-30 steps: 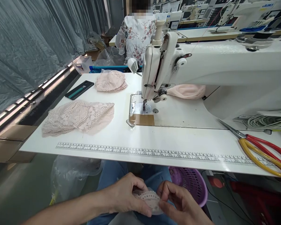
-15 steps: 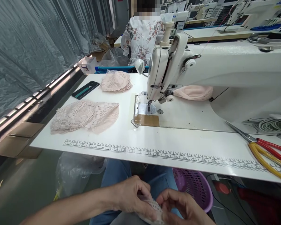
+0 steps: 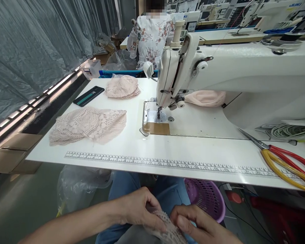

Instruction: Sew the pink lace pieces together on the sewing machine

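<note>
2 hands work low at bottom centre of the frame, over the lap. The left hand (image 3: 139, 210) has its fingers (image 3: 156, 222) closed on a small lace piece (image 3: 169, 228). The right hand (image 3: 193, 225) pinches the opposite edge, thumb on top.

Change over the last second: the hands have closed in and the lace piece is more covered, with less of its scalloped edge showing. It remains in the lap, below the counter (image 3: 193, 149), so handling is all by hand, off the machine.

- Just beyond: purple basket (image 3: 205, 196) at lower right, plastic bag (image 3: 81, 186) at lower left.
- On the counter: printed ruler (image 3: 167, 164), scissors (image 3: 287, 157) at right, lace stack (image 3: 88, 125) at left.
- Farther: sewing machine (image 3: 231, 67), phone (image 3: 88, 96), second lace stack (image 3: 122, 87).
- Top centre: 1 person (image 3: 152, 34) in a floral top.
</note>
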`<state>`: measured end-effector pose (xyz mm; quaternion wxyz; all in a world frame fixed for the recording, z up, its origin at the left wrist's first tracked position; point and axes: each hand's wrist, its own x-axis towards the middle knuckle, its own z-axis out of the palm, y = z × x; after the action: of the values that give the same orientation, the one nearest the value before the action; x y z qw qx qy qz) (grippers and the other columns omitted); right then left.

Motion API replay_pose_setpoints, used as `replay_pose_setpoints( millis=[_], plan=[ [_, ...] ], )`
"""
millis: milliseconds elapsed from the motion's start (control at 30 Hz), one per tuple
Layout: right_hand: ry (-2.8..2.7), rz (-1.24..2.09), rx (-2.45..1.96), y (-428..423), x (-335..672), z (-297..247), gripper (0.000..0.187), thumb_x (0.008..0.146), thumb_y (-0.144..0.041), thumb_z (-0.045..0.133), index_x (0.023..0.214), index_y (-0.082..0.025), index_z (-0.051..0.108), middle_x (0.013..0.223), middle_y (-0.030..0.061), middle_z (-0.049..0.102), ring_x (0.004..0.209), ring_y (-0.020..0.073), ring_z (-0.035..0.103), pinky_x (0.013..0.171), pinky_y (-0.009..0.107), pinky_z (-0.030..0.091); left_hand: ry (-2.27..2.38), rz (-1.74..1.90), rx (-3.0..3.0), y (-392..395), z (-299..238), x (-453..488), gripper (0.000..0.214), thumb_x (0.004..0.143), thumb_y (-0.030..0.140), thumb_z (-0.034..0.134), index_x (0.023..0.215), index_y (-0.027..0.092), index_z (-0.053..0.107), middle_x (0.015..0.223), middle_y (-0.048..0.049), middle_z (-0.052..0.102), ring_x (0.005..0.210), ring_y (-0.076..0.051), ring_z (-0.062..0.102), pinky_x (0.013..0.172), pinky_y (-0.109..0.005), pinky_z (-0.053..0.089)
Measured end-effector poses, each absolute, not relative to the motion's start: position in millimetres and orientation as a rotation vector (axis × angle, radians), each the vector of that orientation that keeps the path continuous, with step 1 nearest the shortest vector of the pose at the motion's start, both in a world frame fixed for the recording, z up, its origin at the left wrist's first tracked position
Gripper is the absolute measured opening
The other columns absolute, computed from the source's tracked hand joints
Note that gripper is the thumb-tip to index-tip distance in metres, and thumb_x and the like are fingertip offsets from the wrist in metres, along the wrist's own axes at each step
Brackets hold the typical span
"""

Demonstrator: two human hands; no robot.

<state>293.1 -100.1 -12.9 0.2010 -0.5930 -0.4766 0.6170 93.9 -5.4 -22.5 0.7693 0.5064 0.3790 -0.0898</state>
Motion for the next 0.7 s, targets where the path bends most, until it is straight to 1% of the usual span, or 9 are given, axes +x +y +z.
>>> replay_pose_setpoints(
  millis=[100, 200, 233, 333, 400, 500, 600, 700],
  plan=[
    [-1.344, 1.686, -1.679, -98, 287, -15, 0.049, 0.079, -0.069, 0.054, 0.079, -0.022, 0.067, 0.075, -0.0005, 0.055, 0.073, 0.0169, 0.048, 0.066, 0.026, 0.037, 0.823, -0.196, 1.085, -5, -22, 93, 0.039, 0.053, 0.043, 0.081, 0.057, 0.013, 0.058, 0.051, 0.0062, 0.039, 0.052, -0.007, 0.032, 0.048, -0.021, 0.025],
    [-1.31, 1.735, -1.639, -95, 288, -17, 0.044, 0.08, -0.064, 0.056, 0.072, -0.021, 0.059, 0.07, -0.003, 0.046, 0.068, 0.0141, 0.04, 0.062, 0.025, 0.033, 0.785, -0.19, 1.108, -1, -19, 88, 0.044, 0.052, 0.046, 0.083, 0.053, 0.013, 0.055, 0.051, 0.0068, 0.033, 0.051, -0.006, 0.028, 0.046, -0.022, 0.019],
    [-1.294, 1.784, -1.601, -93, 289, -18, 0.043, 0.081, -0.063, 0.055, 0.072, -0.021, 0.056, 0.069, -0.0037, 0.043, 0.067, 0.0136, 0.038, 0.061, 0.025, 0.032, 0.761, -0.191, 1.112, 1, -18, 85, 0.045, 0.051, 0.048, 0.084, 0.053, 0.013, 0.056, 0.051, 0.0065, 0.034, 0.051, -0.006, 0.028, 0.046, -0.022, 0.019],
    [-1.314, 1.906, -1.466, -89, 295, -19, 0.044, 0.083, -0.062, 0.054, 0.07, -0.021, 0.051, 0.068, -0.0046, 0.039, 0.067, 0.0131, 0.036, 0.061, 0.025, 0.029, 0.674, -0.201, 1.111, 9, -17, 75, 0.047, 0.046, 0.053, 0.086, 0.059, 0.013, 0.064, 0.056, 0.0042, 0.043, 0.054, -0.007, 0.034, 0.047, -0.022, 0.023],
    [-1.343, 1.926, -1.435, -87, 298, -19, 0.044, 0.083, -0.062, 0.054, 0.07, -0.021, 0.051, 0.068, -0.0046, 0.039, 0.066, 0.013, 0.035, 0.061, 0.025, 0.028, 0.633, -0.216, 1.13, 14, -17, 70, 0.05, 0.042, 0.055, 0.087, 0.061, 0.014, 0.066, 0.058, 0.0036, 0.046, 0.055, -0.008, 0.036, 0.048, -0.022, 0.024],
    [-1.326, 1.938, -1.44, -87, 297, -19, 0.044, 0.082, -0.063, 0.056, 0.07, -0.021, 0.05, 0.067, -0.0046, 0.04, 0.066, 0.0132, 0.035, 0.06, 0.026, 0.028, 0.591, -0.249, 1.157, 18, -18, 68, 0.051, 0.038, 0.054, 0.089, 0.062, 0.015, 0.067, 0.057, 0.005, 0.045, 0.054, -0.007, 0.034, 0.049, -0.022, 0.024],
    [-1.293, 1.908, -1.488, -88, 293, -18, 0.043, 0.08, -0.063, 0.057, 0.07, -0.021, 0.052, 0.068, -0.004, 0.041, 0.067, 0.0139, 0.037, 0.062, 0.026, 0.03, 0.577, -0.275, 1.143, 18, -19, 71, 0.05, 0.038, 0.051, 0.09, 0.065, 0.016, 0.067, 0.056, 0.0065, 0.041, 0.055, -0.007, 0.032, 0.048, -0.022, 0.021],
    [-1.302, 1.852, -1.537, -90, 292, -17, 0.041, 0.079, -0.061, 0.059, 0.069, -0.022, 0.054, 0.068, -0.004, 0.042, 0.067, 0.014, 0.038, 0.063, 0.026, 0.032, 0.598, -0.268, 1.116, 13, -21, 77, 0.05, 0.039, 0.054, 0.089, 0.06, 0.016, 0.064, 0.055, 0.006, 0.04, 0.055, -0.008, 0.032, 0.047, -0.023, 0.02]
  ],
)
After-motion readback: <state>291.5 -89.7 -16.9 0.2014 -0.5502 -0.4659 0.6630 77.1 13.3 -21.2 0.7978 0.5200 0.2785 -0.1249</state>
